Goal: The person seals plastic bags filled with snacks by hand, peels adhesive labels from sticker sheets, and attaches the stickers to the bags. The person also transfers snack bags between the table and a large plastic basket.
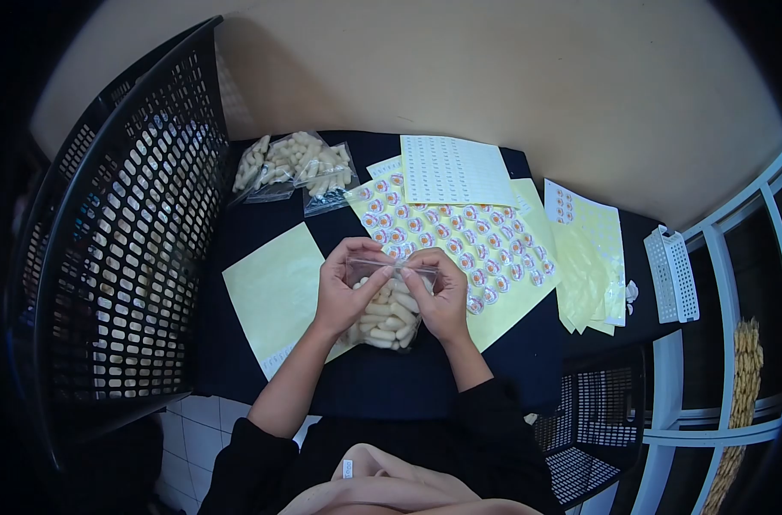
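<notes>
A clear plastic zip bag (386,323) filled with pale, finger-shaped pieces is held upright over the table's front part. At the bag's upper left, my left hand (353,290) grips the top edge between thumb and fingers. My right hand (436,294) pinches the same edge on the right, and both thumbs lie close together at the middle of the seal. Behind the bag lies a yellow sheet of round orange-and-white stickers (459,240). A plain yellow backing sheet (279,287) is on the left, its corner near my left forearm.
Several filled bags (296,165) lie at the back left. A tall black perforated basket (133,223) stands at the left. White printed sheets (459,172), yellow scraps (584,283) and a small white basket (670,273) are to the right. Another black crate (592,429) sits below the table.
</notes>
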